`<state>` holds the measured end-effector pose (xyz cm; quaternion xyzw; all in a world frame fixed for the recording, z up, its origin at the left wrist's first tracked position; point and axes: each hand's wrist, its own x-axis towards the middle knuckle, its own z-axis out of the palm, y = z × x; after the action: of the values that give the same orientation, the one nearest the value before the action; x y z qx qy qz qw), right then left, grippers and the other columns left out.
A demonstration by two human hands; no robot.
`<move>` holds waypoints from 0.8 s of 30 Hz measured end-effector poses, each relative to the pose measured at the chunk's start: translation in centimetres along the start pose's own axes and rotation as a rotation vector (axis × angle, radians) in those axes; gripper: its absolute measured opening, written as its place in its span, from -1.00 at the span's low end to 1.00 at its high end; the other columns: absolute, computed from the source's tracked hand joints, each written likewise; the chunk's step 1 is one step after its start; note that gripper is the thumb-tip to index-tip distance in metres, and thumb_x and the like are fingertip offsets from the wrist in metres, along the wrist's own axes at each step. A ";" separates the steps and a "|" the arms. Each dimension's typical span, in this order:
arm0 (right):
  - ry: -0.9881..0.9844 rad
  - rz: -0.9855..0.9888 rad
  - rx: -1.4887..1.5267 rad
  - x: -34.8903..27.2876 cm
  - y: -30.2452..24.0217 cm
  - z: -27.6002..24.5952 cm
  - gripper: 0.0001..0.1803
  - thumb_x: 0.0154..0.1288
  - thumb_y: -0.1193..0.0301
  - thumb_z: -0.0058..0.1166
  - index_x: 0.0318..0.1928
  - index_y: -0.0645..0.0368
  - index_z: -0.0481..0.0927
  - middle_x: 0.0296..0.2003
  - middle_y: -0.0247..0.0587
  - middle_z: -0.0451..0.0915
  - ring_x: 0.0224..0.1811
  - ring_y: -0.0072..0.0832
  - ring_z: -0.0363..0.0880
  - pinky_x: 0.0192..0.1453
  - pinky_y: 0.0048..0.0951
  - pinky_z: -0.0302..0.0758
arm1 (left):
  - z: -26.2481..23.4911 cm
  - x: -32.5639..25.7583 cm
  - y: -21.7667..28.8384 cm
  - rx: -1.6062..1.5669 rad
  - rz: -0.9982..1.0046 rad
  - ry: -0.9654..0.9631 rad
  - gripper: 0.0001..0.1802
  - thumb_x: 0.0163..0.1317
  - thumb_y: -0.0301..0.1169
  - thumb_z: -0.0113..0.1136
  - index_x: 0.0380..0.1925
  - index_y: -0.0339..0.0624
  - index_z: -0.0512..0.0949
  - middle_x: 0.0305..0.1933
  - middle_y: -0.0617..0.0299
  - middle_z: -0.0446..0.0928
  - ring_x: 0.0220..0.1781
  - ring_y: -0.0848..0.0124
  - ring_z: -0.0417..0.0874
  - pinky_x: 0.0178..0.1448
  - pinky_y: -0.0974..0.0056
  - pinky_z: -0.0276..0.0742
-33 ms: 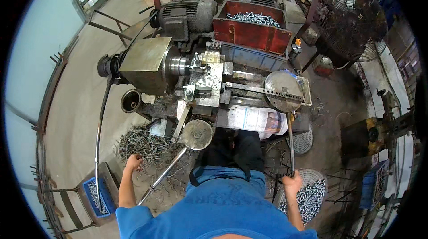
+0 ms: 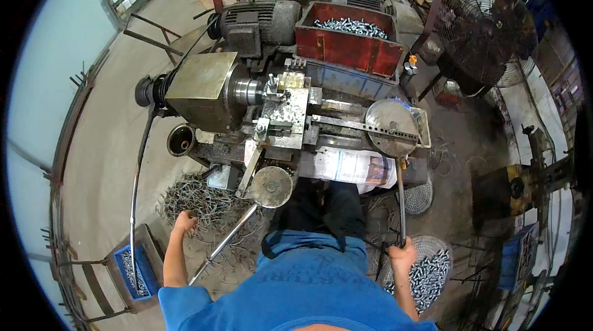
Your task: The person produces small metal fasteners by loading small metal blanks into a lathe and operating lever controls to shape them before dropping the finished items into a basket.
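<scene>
My right hand (image 2: 403, 254) is closed round the lower end of a steel lever (image 2: 401, 198), low on the right. The lever runs up to a round metal disc (image 2: 392, 127), joined by a drilled flat bar to the tool slide (image 2: 289, 111) of a small lathe. My left hand (image 2: 185, 222) hangs at the left over a heap of metal shavings (image 2: 201, 198), fingers curled together; whatever they may hold is too small to make out. A second lever (image 2: 222, 241), with a disc (image 2: 272, 187) at its top, slants between my left arm and my body, untouched.
Behind the lathe, a red crate (image 2: 349, 43) of small metal parts rests on a blue crate (image 2: 346, 79), beside a motor (image 2: 259, 27). A blue bin (image 2: 136, 272) stands lower left. A round basket (image 2: 426, 275) of parts lies by my right arm. A large fan (image 2: 485, 28) stands far right.
The right lever and my right hand have shifted very slightly left, and the slide a touch left with them. My left hand has moved up a little.
</scene>
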<state>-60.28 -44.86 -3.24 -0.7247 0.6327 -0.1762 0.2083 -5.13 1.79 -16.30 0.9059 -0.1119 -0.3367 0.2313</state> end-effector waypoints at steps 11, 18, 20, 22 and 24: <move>0.039 -0.055 -0.633 14.1 5.7 -5.6 -0.17 -0.16 0.29 0.17 0.25 0.15 0.28 -0.37 0.07 0.57 -0.34 -0.04 0.55 -0.21 -0.10 0.48 | -2.0 3.1 6.6 -0.104 0.062 -0.078 -0.71 0.05 -0.42 0.13 -0.27 -0.44 0.54 -0.50 0.03 0.58 -0.52 0.24 0.63 -0.42 0.16 0.55; 0.412 -0.309 -0.615 20.9 2.9 -5.2 -0.09 -0.28 0.32 0.12 0.26 0.18 0.23 -0.14 -0.06 0.49 -0.05 -0.11 0.41 0.15 -0.12 0.26 | -2.1 7.2 15.1 0.501 0.344 0.371 -0.63 0.06 -0.19 0.15 -0.16 -0.15 0.52 -0.29 -0.10 0.57 -0.20 -0.06 0.58 -0.14 -0.03 0.49; 0.456 -0.483 -0.453 18.1 1.1 -3.9 -0.12 -0.33 0.33 0.08 0.20 0.23 0.30 -0.17 0.01 0.47 -0.07 -0.08 0.39 0.19 -0.10 0.22 | -1.6 7.3 17.0 0.545 0.374 0.350 -0.61 0.10 -0.10 0.14 -0.20 -0.14 0.53 -0.27 -0.07 0.58 -0.19 -0.03 0.59 -0.13 -0.01 0.51; 0.375 -0.519 -0.355 15.7 1.6 -2.0 -0.18 -0.34 0.34 0.06 0.14 0.26 0.38 -0.19 0.05 0.48 -0.08 -0.05 0.40 0.19 -0.11 0.23 | -0.7 8.1 16.7 0.695 0.344 0.282 -0.60 0.12 -0.05 0.10 -0.27 -0.15 0.55 -0.32 -0.06 0.59 -0.22 -0.01 0.61 -0.15 0.01 0.52; 0.202 -0.384 -0.249 13.2 2.7 -0.3 -0.24 -0.32 0.36 0.05 0.09 0.27 0.44 -0.20 0.09 0.50 -0.08 -0.03 0.40 0.18 -0.11 0.25 | 1.2 9.5 15.9 0.763 0.344 0.369 -0.50 0.14 0.07 0.04 -0.44 -0.21 0.59 -0.44 -0.04 0.60 -0.30 0.02 0.63 -0.19 0.03 0.54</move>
<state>-60.95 -58.30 -4.49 -0.8305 0.5178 -0.2046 0.0157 0.48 -15.78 -14.55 0.9395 -0.3334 -0.0610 -0.0503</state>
